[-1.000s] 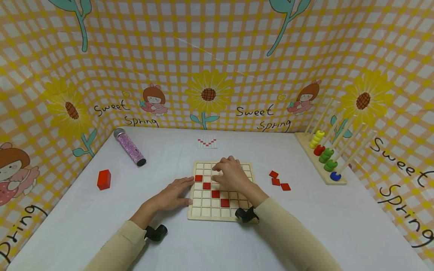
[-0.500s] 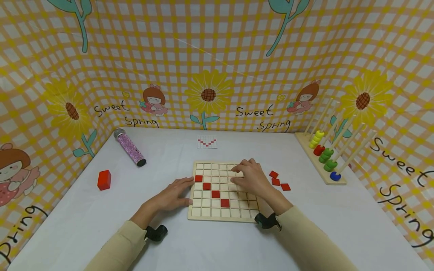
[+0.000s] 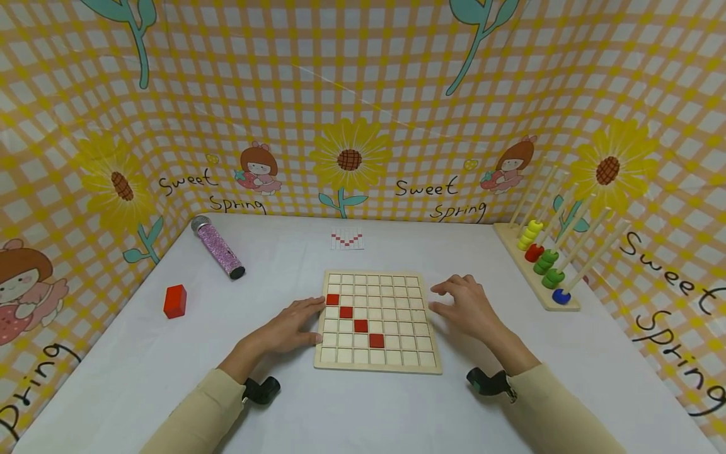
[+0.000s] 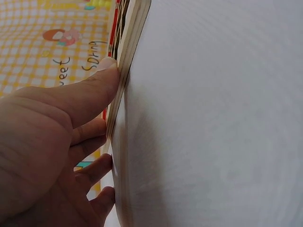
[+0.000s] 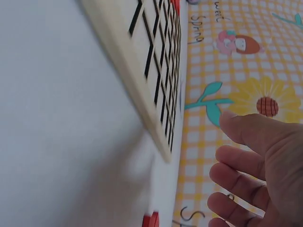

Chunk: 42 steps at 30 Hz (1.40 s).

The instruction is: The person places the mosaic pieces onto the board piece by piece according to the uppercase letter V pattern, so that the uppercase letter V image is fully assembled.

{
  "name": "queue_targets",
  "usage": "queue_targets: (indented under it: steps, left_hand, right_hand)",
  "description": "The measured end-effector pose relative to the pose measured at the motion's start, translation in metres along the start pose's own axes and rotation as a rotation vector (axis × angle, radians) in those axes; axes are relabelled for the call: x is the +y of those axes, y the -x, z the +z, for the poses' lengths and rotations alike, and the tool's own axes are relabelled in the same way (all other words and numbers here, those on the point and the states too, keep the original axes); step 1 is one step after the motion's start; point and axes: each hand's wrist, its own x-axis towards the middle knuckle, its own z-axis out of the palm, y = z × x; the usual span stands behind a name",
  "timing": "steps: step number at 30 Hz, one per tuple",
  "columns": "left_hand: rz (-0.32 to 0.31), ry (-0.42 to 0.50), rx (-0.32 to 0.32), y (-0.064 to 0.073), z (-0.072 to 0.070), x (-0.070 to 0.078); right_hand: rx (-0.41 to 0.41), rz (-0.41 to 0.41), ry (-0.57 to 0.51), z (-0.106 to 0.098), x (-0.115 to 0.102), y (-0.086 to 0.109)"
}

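Note:
A pale wooden grid board [image 3: 405, 360] lies in the middle of the table, with red square tiles [image 3: 360, 326] set in a diagonal down its left half. My left hand [image 3: 289, 326] rests at the board's left edge; in the left wrist view its thumb and fingertips touch that edge. Just past the board's right side hovers my right hand [image 3: 467, 306], fingers loosely bent and thumb apart, holding nothing. It covers the loose red tiles in the head view. Low in the right wrist view a bit of red tile [image 5: 151, 220] shows on the table.
A small pattern card [image 3: 347, 238] lies behind the board. Back left are a glittery pink microphone [image 3: 220, 249] and a red block [image 3: 174, 301]. At the right stands a wooden peg rack [image 3: 535, 268] with coloured beads. Checked cloth [image 3: 363, 82] walls surround the table.
My right hand has moved rightward from over the board to beyond its right edge, over the loose red tiles. The left hand and the board have stayed in place.

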Motion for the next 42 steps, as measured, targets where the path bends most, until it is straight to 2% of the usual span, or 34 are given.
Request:
queue_targets:
  steps: [10,18,22,31,42]
  left_hand:
    - [0.0,-0.002,-0.001,0.0,0.0,0.001]
    - [-0.001,-0.008,-0.002,0.001,-0.001,0.002]
    - [0.001,-0.006,0.0,0.002,-0.001,0.002]
    - [0.004,-0.008,-0.006,0.001,-0.001,0.002]
    - [0.019,-0.008,-0.008,0.002,-0.002,0.002]
  right_hand:
    - [-0.029,0.108,0.029,-0.012,0.04,0.016]
    - [-0.08,0.175,0.077,-0.015,0.06,0.028]
    - [-0.104,0.195,0.089,-0.015,0.066,0.03]
    - [-0.114,0.183,0.124,-0.014,0.075,0.033]
    - [-0.133,0.202,0.124,-0.014,0.077,0.038]
